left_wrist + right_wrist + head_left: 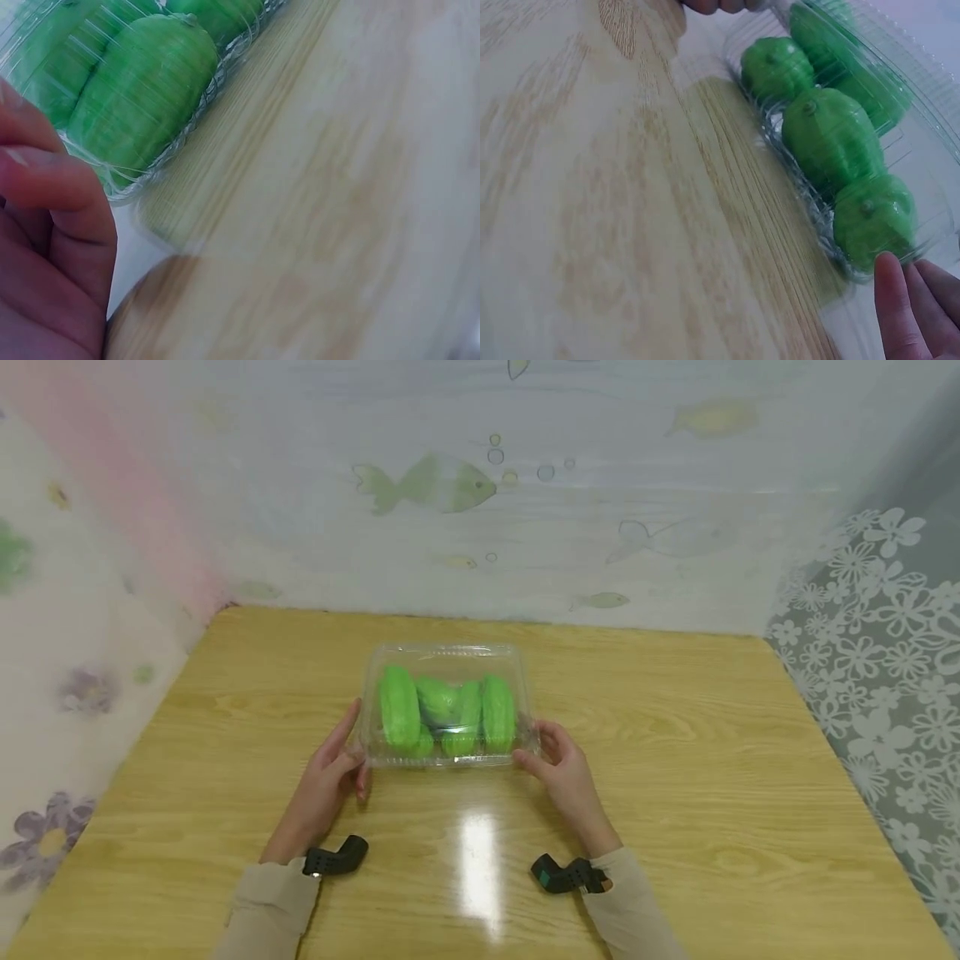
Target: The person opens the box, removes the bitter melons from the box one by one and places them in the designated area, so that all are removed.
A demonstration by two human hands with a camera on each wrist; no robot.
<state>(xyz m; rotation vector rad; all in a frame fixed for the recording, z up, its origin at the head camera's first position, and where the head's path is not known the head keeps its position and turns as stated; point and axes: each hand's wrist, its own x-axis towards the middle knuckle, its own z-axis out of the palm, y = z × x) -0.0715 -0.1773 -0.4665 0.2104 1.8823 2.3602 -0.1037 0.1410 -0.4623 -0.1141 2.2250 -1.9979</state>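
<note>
A clear plastic clamshell box (442,760) with its lid down is in the middle of the head view. Inside lie several bright green gourd-like vegetables (401,710), ridged and smooth-skinned, seen through the plastic. My left hand (326,781) holds the box at its left front corner, thumb at the front and index finger along the side. At the opposite corner, my right hand (566,777) grips the box between thumb and fingers. The right wrist view shows the vegetables' rounded ends (829,139) near the right fingertips (891,274).
A wood-grain table (712,777) lies under the box, with a bright light reflection in front of it. Behind stands a pale wall with painted fish (450,483). Flower-patterned panels (881,735) border the right side. Black devices (337,857) are strapped to both wrists.
</note>
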